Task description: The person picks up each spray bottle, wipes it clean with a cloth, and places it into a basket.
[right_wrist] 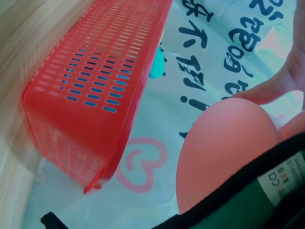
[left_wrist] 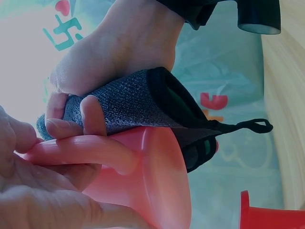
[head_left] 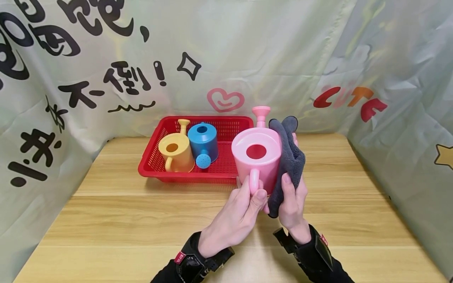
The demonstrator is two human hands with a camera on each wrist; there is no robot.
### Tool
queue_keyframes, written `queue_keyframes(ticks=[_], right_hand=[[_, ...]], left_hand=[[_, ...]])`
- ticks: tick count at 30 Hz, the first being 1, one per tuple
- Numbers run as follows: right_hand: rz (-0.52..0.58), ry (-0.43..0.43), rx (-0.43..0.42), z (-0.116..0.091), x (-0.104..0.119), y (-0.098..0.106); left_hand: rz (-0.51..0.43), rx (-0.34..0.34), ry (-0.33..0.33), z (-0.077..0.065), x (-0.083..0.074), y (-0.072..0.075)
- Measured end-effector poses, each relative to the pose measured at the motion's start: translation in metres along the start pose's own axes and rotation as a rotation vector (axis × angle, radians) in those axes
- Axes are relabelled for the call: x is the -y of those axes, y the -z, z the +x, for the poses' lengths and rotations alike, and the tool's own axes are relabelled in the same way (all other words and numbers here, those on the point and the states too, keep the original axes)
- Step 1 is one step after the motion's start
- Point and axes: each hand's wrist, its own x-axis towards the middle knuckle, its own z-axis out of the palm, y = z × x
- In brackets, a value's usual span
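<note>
In the head view, a pink watering can [head_left: 244, 163] is held up over the table, its rose pointing to the back. My left hand [head_left: 230, 222] grips it by the handle [left_wrist: 90, 148], fingers curled around as the left wrist view shows. A dark grey cloth [head_left: 293, 157] with black edging lies along the can's right side. My right hand [head_left: 293, 208] holds this cloth against the can, thumb on the near face; most of its other fingers are hidden behind the cloth. The right wrist view shows the cloth's green inner side [right_wrist: 224, 212] and white label [right_wrist: 283, 179].
Behind the hands stands a red perforated basket [head_left: 198, 177] on the wooden table [head_left: 141, 228]. Inside it are a yellow watering can [head_left: 182, 155] and a blue watering can [head_left: 209, 141]. A printed curtain [head_left: 276, 47] encloses the table at the back and sides.
</note>
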Motion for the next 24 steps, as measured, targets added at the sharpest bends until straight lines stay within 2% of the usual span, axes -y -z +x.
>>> queue_keyframes(ticks=[8,16,24], right_hand=[[-0.004,0.017,0.013,-0.0007,-0.0011,-0.0002],[-0.025,0.086,0.035,-0.0028,-0.0055,0.0000],[-0.014,0.090,0.051,-0.0021,-0.0063,-0.0003]], left_hand=[[-0.029,0.007,0.018,0.0002,-0.0002,0.0008],[-0.052,0.001,0.041,0.0003,-0.0017,0.0013],[-0.056,-0.002,0.048,0.0008,-0.0014,0.0016]])
